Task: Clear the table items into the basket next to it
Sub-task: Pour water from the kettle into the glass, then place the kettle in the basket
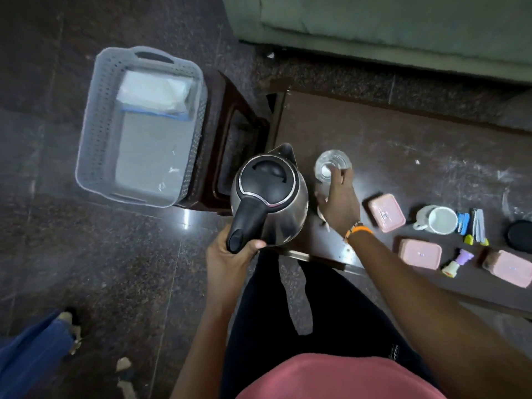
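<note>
The left hand [230, 254] is wrapped round the black handle of the steel kettle [269, 197], which hangs over the surface's [403, 156] left corner, handle pointing back at the person and spout away. The basket [95, 125] sits on a dark stool [230, 133] just left of the kettle, long axis running away from the person, a white packet [155, 93] at its far end. So the kettle hand is the nearer one. Right of the kettle, the right hand [339, 203] pinches a clear glass [331, 165]. Further right lie pink boxes [385, 212], a white mug [437, 219] and small bits. Dark stone floor [86, 254], green sofa [403, 24] beyond.
</note>
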Demonstrator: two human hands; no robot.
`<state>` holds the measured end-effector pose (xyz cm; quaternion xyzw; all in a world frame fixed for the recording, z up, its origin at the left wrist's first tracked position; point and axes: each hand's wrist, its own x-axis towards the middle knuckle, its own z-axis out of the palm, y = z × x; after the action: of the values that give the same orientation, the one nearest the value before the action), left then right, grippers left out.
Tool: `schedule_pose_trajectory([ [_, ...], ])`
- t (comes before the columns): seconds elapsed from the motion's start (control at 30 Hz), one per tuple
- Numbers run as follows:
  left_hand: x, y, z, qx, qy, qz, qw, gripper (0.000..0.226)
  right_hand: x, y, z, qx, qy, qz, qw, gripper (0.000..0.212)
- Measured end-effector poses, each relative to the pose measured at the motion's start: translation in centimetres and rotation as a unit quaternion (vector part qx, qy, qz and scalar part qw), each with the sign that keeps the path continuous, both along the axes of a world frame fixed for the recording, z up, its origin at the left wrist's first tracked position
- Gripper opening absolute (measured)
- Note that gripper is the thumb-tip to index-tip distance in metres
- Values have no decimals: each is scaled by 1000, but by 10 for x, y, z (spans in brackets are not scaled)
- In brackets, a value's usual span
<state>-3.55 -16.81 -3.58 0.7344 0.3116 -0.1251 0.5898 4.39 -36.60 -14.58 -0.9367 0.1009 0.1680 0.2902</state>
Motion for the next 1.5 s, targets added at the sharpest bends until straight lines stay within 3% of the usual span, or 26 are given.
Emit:
schedule_pose_trajectory([
  [0.13,-9,36,13,2,-34,59,998,17,-5,61,23,99,-42,12,994,47],
  [0.3,-10,89,32,-16,-73,95,993,29,11,128,40,138,-40,5,990,38],
  [0.53,16,167,44,11,-157,158,975,16,59,220,51,173,-55,30,983,21],
  [0.63,39,197,39,21,-166,153,974,20,75,251,40,153,-24,-5,988,19],
  [0.73,62,227,22,39,-150,152,976,26,87,279,24,135,48,-62,988,32],
  [0.97,100,263,-28,20,-104,170,980,41,100,300,-1,106,107,-117,982,34],
  [1.07,106,269,-37,17,-111,168,979,27,100,299,-7,119,100,-115,981,33],
  [1.23,99,286,-51,2,-132,156,979,21,101,300,-7,124,111,-122,978,31],
  [1.4,98,289,-56,16,-120,148,981,38,100,302,-10,129,107,-132,977,32],
  [1.5,94,279,-48,84,-104,161,978,56,97,301,-9,143,96,-134,976,34],
])
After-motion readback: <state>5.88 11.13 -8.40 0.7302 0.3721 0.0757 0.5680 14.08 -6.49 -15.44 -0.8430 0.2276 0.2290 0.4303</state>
